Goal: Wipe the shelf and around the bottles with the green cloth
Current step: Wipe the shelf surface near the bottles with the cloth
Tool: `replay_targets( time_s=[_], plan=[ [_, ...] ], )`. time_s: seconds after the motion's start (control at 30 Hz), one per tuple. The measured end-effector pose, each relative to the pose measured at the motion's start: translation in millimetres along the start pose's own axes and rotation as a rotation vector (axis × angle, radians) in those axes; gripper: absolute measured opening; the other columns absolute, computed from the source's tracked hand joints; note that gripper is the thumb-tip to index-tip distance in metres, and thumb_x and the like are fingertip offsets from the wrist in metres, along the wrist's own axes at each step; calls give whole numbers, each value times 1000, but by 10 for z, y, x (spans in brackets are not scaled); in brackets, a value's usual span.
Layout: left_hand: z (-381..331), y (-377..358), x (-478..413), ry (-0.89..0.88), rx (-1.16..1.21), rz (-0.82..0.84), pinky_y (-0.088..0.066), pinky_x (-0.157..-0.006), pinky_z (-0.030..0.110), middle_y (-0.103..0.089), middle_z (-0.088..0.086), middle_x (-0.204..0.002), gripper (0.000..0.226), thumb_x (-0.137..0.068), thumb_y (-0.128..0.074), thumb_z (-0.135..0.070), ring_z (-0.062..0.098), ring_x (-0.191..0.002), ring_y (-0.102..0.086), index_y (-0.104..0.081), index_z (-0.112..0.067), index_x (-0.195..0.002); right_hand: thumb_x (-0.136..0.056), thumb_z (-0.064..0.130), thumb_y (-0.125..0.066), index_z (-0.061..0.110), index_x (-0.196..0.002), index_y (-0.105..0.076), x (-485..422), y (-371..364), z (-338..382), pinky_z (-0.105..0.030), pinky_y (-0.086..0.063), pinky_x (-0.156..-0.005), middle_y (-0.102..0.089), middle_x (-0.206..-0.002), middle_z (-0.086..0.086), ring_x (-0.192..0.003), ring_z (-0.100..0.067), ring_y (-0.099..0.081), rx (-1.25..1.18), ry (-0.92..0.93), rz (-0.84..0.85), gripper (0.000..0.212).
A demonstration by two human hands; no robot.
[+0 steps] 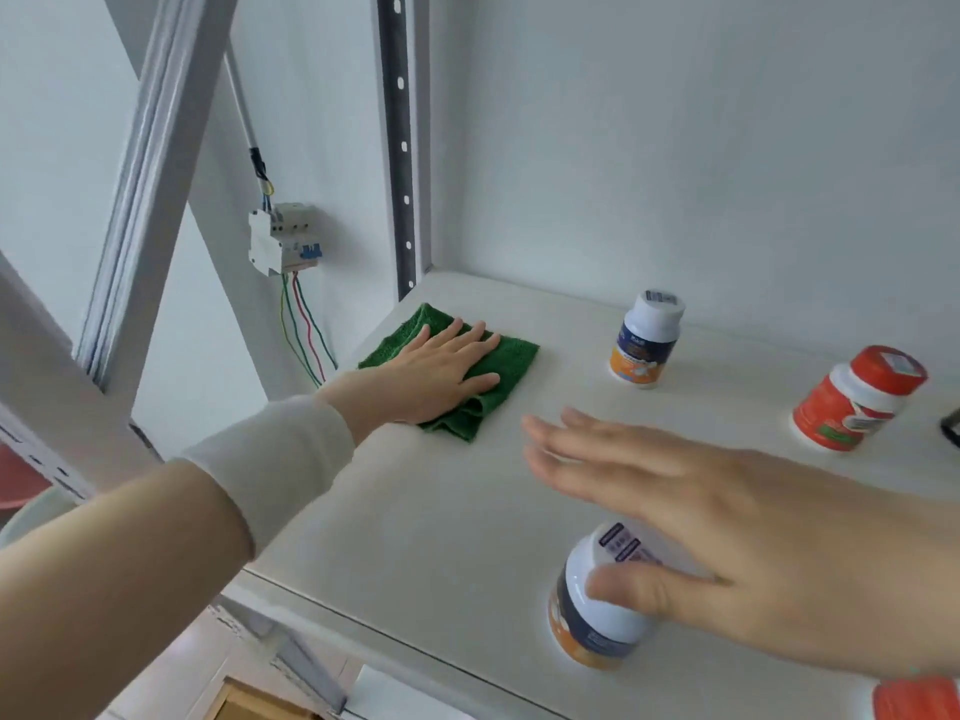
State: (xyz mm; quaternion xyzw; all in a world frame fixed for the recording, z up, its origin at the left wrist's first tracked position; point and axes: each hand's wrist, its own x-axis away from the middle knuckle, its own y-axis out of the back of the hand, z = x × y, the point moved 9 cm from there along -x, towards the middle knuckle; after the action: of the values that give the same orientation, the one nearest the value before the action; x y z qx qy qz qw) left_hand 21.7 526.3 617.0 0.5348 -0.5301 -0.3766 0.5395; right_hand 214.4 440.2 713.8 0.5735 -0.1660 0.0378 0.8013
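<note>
A folded green cloth [501, 363] lies near the back left corner of the white shelf [415, 511]. My left hand [441, 368] presses flat on it with straight fingers. My right hand [727, 537] hovers with fingers spread over a white-capped bottle [592, 615] at the shelf's front; its thumb is beside the cap, and I cannot tell whether it touches. A second white-capped bottle [644, 340] stands further back. A red bottle [857, 397] stands to the right.
A perforated grey upright [400, 148] rises at the shelf's back left corner. A circuit breaker with coloured wires [283, 239] hangs on the wall to the left. Another red cap [914, 698] shows at the lower right edge. A dark object [951, 433] peeks in at the right edge.
</note>
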Motion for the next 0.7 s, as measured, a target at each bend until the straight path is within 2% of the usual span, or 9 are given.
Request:
replay_targets(
  time_s=[0.1, 0.27, 0.37, 0.4, 0.47, 0.53, 0.6, 0.67, 0.7],
  plan=[
    [-48, 117, -547, 20, 4, -28, 2, -118, 48, 3, 2, -159, 57, -97, -19, -43, 24, -146, 7, -1, -23, -148, -56, 71, -1, 72, -109, 14, 30, -121, -7, 8, 20, -84, 40, -125, 47, -115, 24, 39, -57, -60, 19, 56],
    [-142, 195, -1032, 40, 13, -51, 1, -117, 52, 0, 3, -158, 56, -98, -21, -43, 26, -146, 4, -4, -23, -148, -51, 70, 1, 72, -112, 17, -20, -284, -19, 4, 15, -90, 32, -138, 40, -126, 18, 32, -70, -116, 25, 64],
    [-212, 164, -938, 21, -8, -26, 0, -117, 52, 1, 2, -159, 55, -98, -21, -42, 25, -146, 5, -3, -26, -148, -60, 76, -14, 70, -114, 23, -22, -282, 14, 8, 21, -81, 28, -143, 34, -125, 16, 31, -5, -99, -36, 66],
    [-262, 135, -847, -4, -11, -22, 0, -117, 52, 0, 1, -159, 54, -98, -21, -42, 25, -146, 4, -4, -27, -148, -64, 75, -18, 69, -116, 24, -7, -277, 25, 7, 20, -84, 27, -144, 32, -126, 16, 29, -4, -103, -53, 66],
    [-389, 68, -588, -68, -18, -19, -1, -117, 51, 0, 0, -159, 54, -98, -21, -42, 23, -146, 4, -4, -29, -147, -70, 70, -15, 61, -125, 23, 42, -260, 29, -1, 10, -100, 21, -146, 32, -130, 15, 23, -45, -129, -77, 68],
    [-510, 9, -275, -118, -28, -12, -1, -117, 50, 1, -3, -158, 54, -98, -22, -40, 20, -146, 5, -3, -30, -147, -69, 65, -16, 53, -136, 11, 104, -113, -24, -6, -5, -105, 5, -146, 36, -130, 19, 5, -147, -179, -163, 73],
    [-614, -63, 20, -151, -31, 1, 0, -118, 48, 3, -5, -158, 54, -97, -23, -40, 18, -146, 7, -2, -32, -147, -76, 59, -26, 45, -141, -12, 173, 154, -171, -5, -16, -98, -18, -143, 32, -123, 18, -21, -219, -227, -333, 67],
    [-693, -126, 208, -185, -52, -4, 2, -118, 47, 4, -7, -158, 54, -97, -22, -44, 16, -146, 8, 0, -35, -146, -87, 44, -43, 30, -137, -36, 241, 459, -463, -6, -25, -87, -38, -143, 13, -116, 2, -43, -166, -287, -545, 52],
    [-720, -148, 261, -197, -57, -5, 2, -118, 46, 5, -8, -158, 54, -96, -21, -45, 16, -146, 8, 0, -36, -146, -89, 38, -48, 24, -134, -42, 254, 577, -635, -8, -27, -81, -44, -140, 5, -115, -7, -48, -130, -336, -614, 47]
  ],
)
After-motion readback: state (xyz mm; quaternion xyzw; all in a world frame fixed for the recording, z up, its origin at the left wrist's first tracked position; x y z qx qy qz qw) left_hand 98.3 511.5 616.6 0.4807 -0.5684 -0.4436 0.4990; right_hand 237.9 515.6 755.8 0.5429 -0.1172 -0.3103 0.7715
